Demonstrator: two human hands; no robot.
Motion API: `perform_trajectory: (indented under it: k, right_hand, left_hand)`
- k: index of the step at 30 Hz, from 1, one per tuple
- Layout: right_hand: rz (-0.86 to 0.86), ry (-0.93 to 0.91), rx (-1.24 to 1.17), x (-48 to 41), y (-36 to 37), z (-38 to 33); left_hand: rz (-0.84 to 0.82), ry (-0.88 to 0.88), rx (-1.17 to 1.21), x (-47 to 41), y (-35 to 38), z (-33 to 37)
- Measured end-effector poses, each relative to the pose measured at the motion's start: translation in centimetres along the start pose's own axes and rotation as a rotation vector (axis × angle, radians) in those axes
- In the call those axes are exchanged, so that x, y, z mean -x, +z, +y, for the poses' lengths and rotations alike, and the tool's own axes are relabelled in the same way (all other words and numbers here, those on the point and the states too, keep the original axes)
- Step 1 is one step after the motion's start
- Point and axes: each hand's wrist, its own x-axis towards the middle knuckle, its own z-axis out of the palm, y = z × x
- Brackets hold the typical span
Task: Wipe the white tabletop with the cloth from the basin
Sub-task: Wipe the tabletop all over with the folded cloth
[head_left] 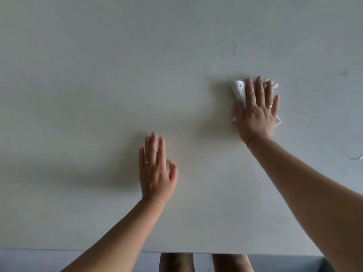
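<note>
The white tabletop [98, 85] fills nearly the whole head view. My right hand [257, 112] lies flat, fingers spread, pressing a small white cloth [240, 90] onto the table at the right of centre; the cloth pokes out around the fingers and palm. My left hand [155, 171] hovers or rests low over the table near the middle, fingers straight and slightly apart, holding nothing. The basin is not in view.
A wet smear [227, 50] shines on the table just beyond the cloth. A faint round water ring [353, 152] marks the right edge. The table's near edge [176, 251] runs along the bottom, with my legs and grey floor below it.
</note>
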Motion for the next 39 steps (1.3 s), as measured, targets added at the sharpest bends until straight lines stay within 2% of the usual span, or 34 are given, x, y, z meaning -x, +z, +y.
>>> perform_trajectory:
  k: [2,3,6,8,10,11,15,17,18,21,23,25,26,27,31,33,34,36,39]
  right_hand:
    - [0.034,0.146,-0.042,0.3,0.7,-2.9]
    - [0.020,0.109,-0.052,1.0,1.2,-4.5]
    - [-0.081,-0.313,-0.009,3.3,2.0,-7.2]
    - [-0.115,-0.577,0.072,1.9,1.2,-5.6]
    - [-0.118,-0.662,0.156,-0.9,0.3,-2.8]
    - [-0.112,-0.587,0.157,-2.4,0.0,-1.4]
    - [0.006,-0.018,0.039,-5.7,-0.7,0.5]
    - [0.015,0.105,-0.007,-5.3,-0.1,-2.5]
    - [-0.006,0.070,-0.020,-4.6,0.4,-4.2]
    - [-0.091,-0.271,0.013,-1.7,1.6,-8.0]
    - [-0.127,-0.470,0.039,-2.2,1.2,-7.1]
    - [-0.127,-0.584,0.090,-4.3,0.3,-4.8]
    - [-0.107,-0.551,0.104,-5.6,0.0,-3.5]
    - [-0.083,-0.444,0.095,-6.9,-0.3,-2.2]
    - [0.027,0.144,-0.013,-9.8,-0.9,-1.9]
    - [0.010,0.222,-0.052,-9.2,-0.4,-5.4]
    - [-0.012,0.146,-0.066,-8.5,0.2,-7.3]
    - [-0.088,-0.147,-0.050,-6.4,1.2,-10.5]
    - [-0.152,-0.531,0.022,-6.8,1.0,-9.4]
  left_hand:
    - [0.047,-0.030,0.049,-2.9,-0.2,1.7]
    - [0.065,-0.042,0.067,-4.6,-0.2,2.5]
    - [0.118,-0.060,0.082,-9.9,-0.2,4.7]
    - [0.118,-0.043,0.054,-13.2,-0.1,5.4]
    - [0.084,-0.036,0.010,-15.6,0.5,5.1]
    - [0.060,-0.041,-0.013,-16.3,0.9,4.8]
    - [0.042,-0.050,-0.082,-16.5,2.1,4.1]
    - [0.069,-0.050,-0.085,-16.5,2.3,4.3]
    - [0.080,-0.051,-0.080,-16.5,2.2,4.3]
    - [0.083,-0.046,-0.053,-16.6,2.1,4.2]
    - [0.078,-0.047,-0.044,-16.6,2.0,4.3]
    - [0.081,-0.048,-0.043,-16.6,1.9,4.3]
    - [0.080,-0.048,-0.043,-16.7,1.9,4.3]
    - [0.077,-0.049,-0.043,-16.7,1.9,4.3]
    - [0.060,-0.057,-0.053,-16.7,1.9,4.4]
    - [0.047,-0.052,-0.060,-16.7,1.8,4.5]
    - [0.041,-0.053,-0.061,-16.8,1.7,4.5]
    - [0.043,-0.065,-0.066,-16.9,1.7,4.6]
    - [0.066,-0.057,-0.055,-16.8,1.8,4.5]
